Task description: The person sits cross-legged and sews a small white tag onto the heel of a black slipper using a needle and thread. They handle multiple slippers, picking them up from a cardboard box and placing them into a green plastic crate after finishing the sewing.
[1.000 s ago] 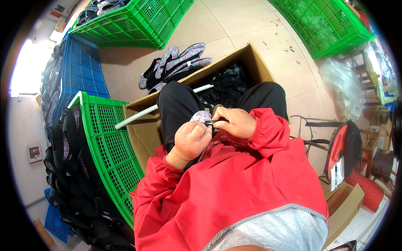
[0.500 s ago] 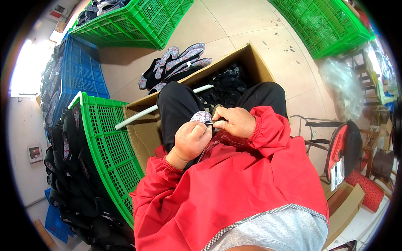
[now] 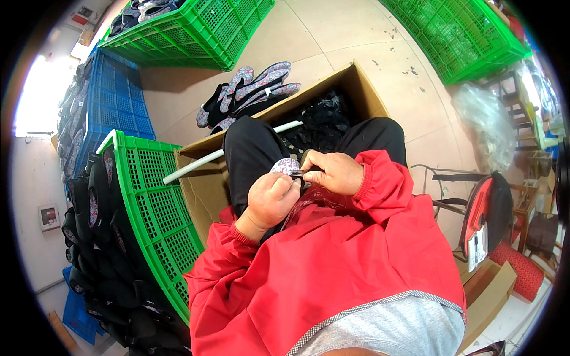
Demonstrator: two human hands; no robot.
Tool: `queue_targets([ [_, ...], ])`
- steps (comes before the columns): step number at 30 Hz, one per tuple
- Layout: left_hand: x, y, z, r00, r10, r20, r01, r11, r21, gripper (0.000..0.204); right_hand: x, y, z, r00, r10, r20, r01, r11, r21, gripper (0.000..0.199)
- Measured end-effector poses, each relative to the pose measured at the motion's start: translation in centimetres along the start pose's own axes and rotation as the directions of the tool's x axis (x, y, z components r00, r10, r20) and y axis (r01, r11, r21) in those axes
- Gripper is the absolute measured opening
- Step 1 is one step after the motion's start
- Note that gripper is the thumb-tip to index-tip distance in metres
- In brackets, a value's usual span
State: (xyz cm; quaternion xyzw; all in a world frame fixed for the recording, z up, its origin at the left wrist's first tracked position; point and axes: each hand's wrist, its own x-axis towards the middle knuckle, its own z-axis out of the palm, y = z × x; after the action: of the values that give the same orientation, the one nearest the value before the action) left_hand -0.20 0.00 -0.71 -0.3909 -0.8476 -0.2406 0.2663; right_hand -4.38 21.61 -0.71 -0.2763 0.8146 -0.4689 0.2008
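Above my lap, my left hand [image 3: 273, 199] is closed around a small floral-patterned shoe [image 3: 285, 165], of which mainly the rounded end shows. My right hand [image 3: 333, 172] meets it from the other side, thumb and forefinger pinched on a thin dark piece at the shoe's edge; whether that is a tool or part of the shoe I cannot make out. Beyond my hands, between my knees, a cardboard box [image 3: 205, 196] holds black scraps [image 3: 317, 121]. A white tube [image 3: 202, 164] lies across the box's left side.
Several floral shoes with black linings [image 3: 261, 89] lie on the floor behind the box. Left are a green crate [image 3: 157, 196], black shoes [image 3: 107, 237] and a blue crate [image 3: 119, 98]. More green crates [image 3: 202, 35] stand farther off. At right is a round red-and-black seat [image 3: 490, 204].
Both hands stay in nearly the same place on the shoe. The right fingers and the dark piece have shifted very slightly.
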Motion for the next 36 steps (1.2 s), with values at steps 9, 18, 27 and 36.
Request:
queue_targets([
  [9,0.2,0.1,-0.1,1.000,-0.003,0.021,0.002,1.000,0.003,0.015,0.8,-0.3,-1.1,0.995,0.000,0.096,0.011,0.993,-0.113,0.029],
  [18,0.2,0.1,0.0,1.000,0.003,0.009,-0.003,1.000,-0.002,0.013,1.1,-0.7,-1.6,0.991,0.023,0.129,-0.007,0.992,-0.125,0.027],
  [27,0.2,0.1,0.1,1.000,0.000,0.003,0.000,1.000,-0.007,0.012,1.3,-0.6,-1.5,0.993,0.018,0.121,-0.002,0.991,-0.131,0.026],
  [36,0.0,0.1,0.2,1.000,-0.007,0.008,0.007,1.000,-0.007,0.012,1.1,-0.2,-1.1,0.996,-0.013,0.089,0.022,0.995,-0.098,0.026],
])
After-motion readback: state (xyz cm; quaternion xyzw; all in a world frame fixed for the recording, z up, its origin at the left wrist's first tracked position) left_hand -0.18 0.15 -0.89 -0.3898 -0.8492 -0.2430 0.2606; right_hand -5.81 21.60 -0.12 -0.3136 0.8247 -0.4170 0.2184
